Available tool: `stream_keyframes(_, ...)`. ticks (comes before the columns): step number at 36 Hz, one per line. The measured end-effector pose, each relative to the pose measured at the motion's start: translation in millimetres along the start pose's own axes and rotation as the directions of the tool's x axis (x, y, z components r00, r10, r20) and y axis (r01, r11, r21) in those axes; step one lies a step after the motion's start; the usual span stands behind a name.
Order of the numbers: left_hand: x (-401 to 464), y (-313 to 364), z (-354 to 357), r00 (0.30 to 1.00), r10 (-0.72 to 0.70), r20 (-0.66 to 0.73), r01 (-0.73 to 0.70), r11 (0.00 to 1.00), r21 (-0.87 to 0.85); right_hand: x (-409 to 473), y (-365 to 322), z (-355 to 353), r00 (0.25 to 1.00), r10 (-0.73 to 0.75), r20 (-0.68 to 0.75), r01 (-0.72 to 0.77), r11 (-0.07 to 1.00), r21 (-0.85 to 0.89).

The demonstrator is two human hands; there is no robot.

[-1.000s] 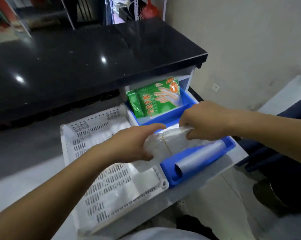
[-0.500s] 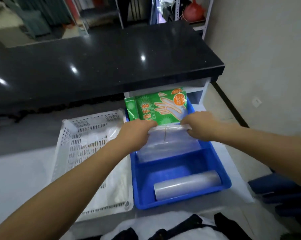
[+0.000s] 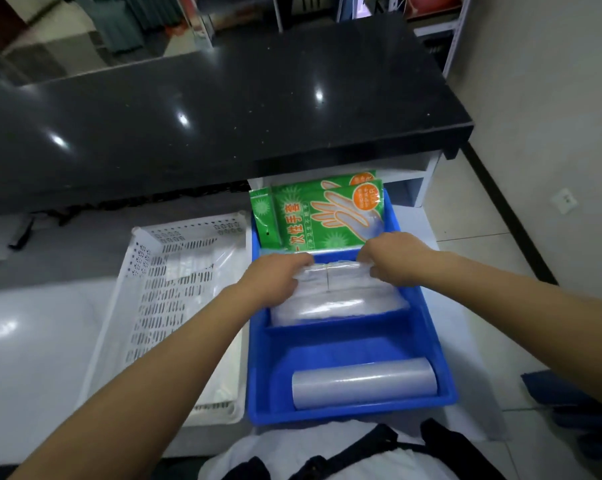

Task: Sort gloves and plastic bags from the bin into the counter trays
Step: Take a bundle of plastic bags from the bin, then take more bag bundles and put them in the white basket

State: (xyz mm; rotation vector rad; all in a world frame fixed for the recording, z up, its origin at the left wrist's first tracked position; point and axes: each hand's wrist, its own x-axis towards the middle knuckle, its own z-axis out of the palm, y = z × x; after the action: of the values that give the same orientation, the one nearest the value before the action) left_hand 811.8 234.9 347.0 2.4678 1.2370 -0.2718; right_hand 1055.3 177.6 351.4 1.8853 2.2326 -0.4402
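Both hands [image 3: 275,277] [image 3: 394,256] press clear bags [image 3: 337,299] against blue tray [image 3: 441,355] divider.

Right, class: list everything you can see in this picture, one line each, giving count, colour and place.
Tray: one, blue, divided, on the counter in front of the person.
Glove packets: at least two, green, upright in the tray's far compartment.
Clear bag stack: one, transparent, middle compartment.
Roll: one, pale grey, near compartment.
Basket: one, white, perforated, left of the tray.
Countertop: one, black, behind.
Left hand: gripping the stack's left end.
Right hand: gripping its right end.
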Motion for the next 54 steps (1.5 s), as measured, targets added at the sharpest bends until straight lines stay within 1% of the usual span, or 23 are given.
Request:
stream_keyframes(2, 4, -1, -11, 0.99, 0.01, 0.137, 0.0, 0.997, -0.071, 2, 3, -9, 0.993, -0.026, 0.115, 0.017, 0.997, 0.079)
stream_keyframes(4, 6, 0, -17, 0.978, 0.017, 0.208, 0.007, 0.994, -0.113, 2, 2, -14, 0.984, -0.042, 0.171, 0.023, 0.993, 0.112)
stream_keyframes(6, 5, 3, -17, 0.985, -0.004, 0.175, 0.022, 0.994, -0.102, 1, 0, -13, 0.993, -0.021, 0.117, 0.011, 0.996, 0.086)
stream_keyframes(8, 2, 4, -12, 0.995, -0.05, 0.084, 0.055, 0.997, -0.058, -3, -3, -8, 1.0, 0.001, -0.015, 0.0, 0.999, 0.041)
stream_keyframes(10, -3, 2, -7, 0.997, -0.073, -0.025, 0.072, 0.996, -0.05, -7, -4, -1, 0.988, -0.003, -0.156, 0.003, 1.0, 0.0)
stream_keyframes(12, -8, -2, -1, 0.99, -0.057, -0.127, 0.049, 0.996, -0.069, -12, -3, 7, 0.969, 0.0, -0.246, -0.008, 0.999, -0.032)
stream_keyframes(14, -11, -3, 5, 0.98, -0.027, -0.196, 0.009, 0.996, -0.09, -16, -1, 14, 0.958, 0.032, -0.285, -0.043, 0.999, -0.032)
stream_keyframes(17, -14, -4, 17, 0.966, 0.035, -0.255, -0.05, 0.997, -0.056, -22, -3, 27, 0.948, 0.07, -0.311, -0.08, 0.997, -0.019)
stream_keyframes(20, -14, -5, 25, 0.957, 0.047, -0.285, -0.052, 0.999, -0.009, -29, -9, 36, 0.954, 0.109, -0.279, -0.112, 0.994, 0.005)
stream_keyframes(25, -17, -7, 31, 0.991, 0.005, -0.137, -0.004, 1.0, 0.011, -40, -19, 46, 0.967, 0.173, -0.186, -0.163, 0.984, 0.067)
stream_keyframes(29, -26, -2, 27, 0.987, 0.026, -0.156, -0.018, 0.999, 0.05, -50, -28, 47, 0.957, 0.23, -0.176, -0.21, 0.97, 0.126)
stream_keyframes(32, -36, 3, 21, 0.983, 0.007, -0.182, 0.006, 0.997, 0.072, -56, -36, 43, 0.948, 0.247, -0.199, -0.218, 0.963, 0.157)
stream_keyframes(34, -47, 6, 18, 0.98, -0.03, -0.195, 0.041, 0.998, 0.052, -60, -44, 40, 0.941, 0.243, -0.234, -0.204, 0.963, 0.175)
stream_keyframes(36, -65, 9, 18, 0.972, -0.099, -0.213, 0.1, 0.995, -0.002, -63, -57, 37, 0.94, 0.225, -0.255, -0.176, 0.964, 0.201)
stream_keyframes(39, -98, 15, 21, 0.935, -0.236, -0.264, 0.211, 0.97, -0.122, -64, -84, 33, 0.958, 0.178, -0.226, -0.116, 0.958, 0.264)
stream_keyframes(41, -123, 16, 26, 0.906, -0.303, -0.295, 0.262, 0.95, -0.168, -64, -105, 33, 0.971, 0.121, -0.206, -0.055, 0.952, 0.3)
stream_keyframes(44, -166, 15, 40, 0.866, -0.387, -0.316, 0.331, 0.918, -0.218, -62, -136, 32, 0.983, 0.0, -0.185, 0.059, 0.949, 0.309)
stream_keyframes(49, -241, 7, 64, 0.763, -0.562, -0.319, 0.478, 0.823, -0.309, -66, -182, 30, 0.967, -0.203, -0.152, 0.236, 0.939, 0.25)
stream_keyframes(52, -286, 1, 81, 0.698, -0.657, -0.285, 0.558, 0.749, -0.358, -76, -210, 35, 0.954, -0.27, -0.13, 0.294, 0.927, 0.231)
stream_keyframes(54, -314, -3, 96, 0.664, -0.701, -0.26, 0.608, 0.709, -0.358, -86, -231, 42, 0.943, -0.311, -0.114, 0.329, 0.921, 0.208)
